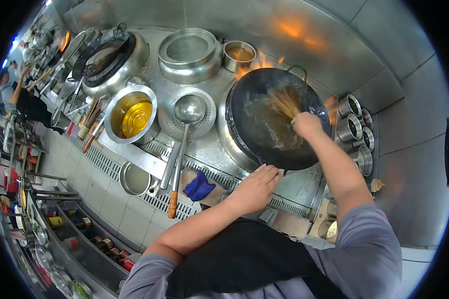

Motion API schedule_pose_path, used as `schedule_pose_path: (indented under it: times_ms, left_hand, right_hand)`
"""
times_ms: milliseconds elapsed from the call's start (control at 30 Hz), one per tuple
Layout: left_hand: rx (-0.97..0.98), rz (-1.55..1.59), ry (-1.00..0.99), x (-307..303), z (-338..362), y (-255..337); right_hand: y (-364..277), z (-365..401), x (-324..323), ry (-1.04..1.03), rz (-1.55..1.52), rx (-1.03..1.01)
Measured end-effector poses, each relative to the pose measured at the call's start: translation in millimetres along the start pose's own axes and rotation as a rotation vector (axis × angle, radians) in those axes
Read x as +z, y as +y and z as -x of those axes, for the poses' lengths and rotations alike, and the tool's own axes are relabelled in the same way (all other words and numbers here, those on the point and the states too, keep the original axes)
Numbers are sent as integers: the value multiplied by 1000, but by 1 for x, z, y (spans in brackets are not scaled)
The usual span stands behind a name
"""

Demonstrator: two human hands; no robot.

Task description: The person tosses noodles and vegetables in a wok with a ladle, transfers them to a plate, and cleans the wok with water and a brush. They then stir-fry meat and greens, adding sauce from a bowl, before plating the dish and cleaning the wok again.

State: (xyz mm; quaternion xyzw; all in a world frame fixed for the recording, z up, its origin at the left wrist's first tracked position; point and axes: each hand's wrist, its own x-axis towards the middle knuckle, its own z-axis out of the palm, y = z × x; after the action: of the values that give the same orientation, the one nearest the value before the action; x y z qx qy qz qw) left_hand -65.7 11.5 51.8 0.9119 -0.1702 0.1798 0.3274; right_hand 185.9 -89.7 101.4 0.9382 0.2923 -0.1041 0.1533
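My right hand (308, 125) is closed around a bamboo wok brush (284, 101), its bristles down in the wok. Cloudy brownish water (274, 127) swirls about them. The large black wok (252, 89) sits on the burner at the right, with flames (262, 62) rising behind its far rim. At the near edge of the wok, my left hand (257, 188) grips it, with a bit of pale cloth showing by the fingertips. The exact hold is hidden beneath the fingers.
Left of the wok, a ladle (188, 109) rests on a perforated strainer (167, 122). Beyond stand a pot of yellow oil (129, 94), a round water basin (172, 65) and another wok (105, 55). Small metal pots (349, 128) line the right side. Another person (22, 97) stands far left.
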Motion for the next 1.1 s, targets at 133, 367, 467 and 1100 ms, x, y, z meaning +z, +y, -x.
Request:
schedule_pose_path:
  times_ms: [133, 367, 467, 1100]
  left_hand:
    - [0, 13, -32, 0, -1, 0]
    - [8, 29, -62, -1, -2, -3]
    - [20, 2, -65, -1, -2, -3]
    - [-30, -19, -31, 2, -4, 6]
  right_hand:
    - [-25, 68, 31, 20, 257, -251]
    - [20, -24, 9, -15, -76, 101]
    - [-45, -15, -5, 98, -280, 65]
    - [149, -99, 32, 33, -183, 358]
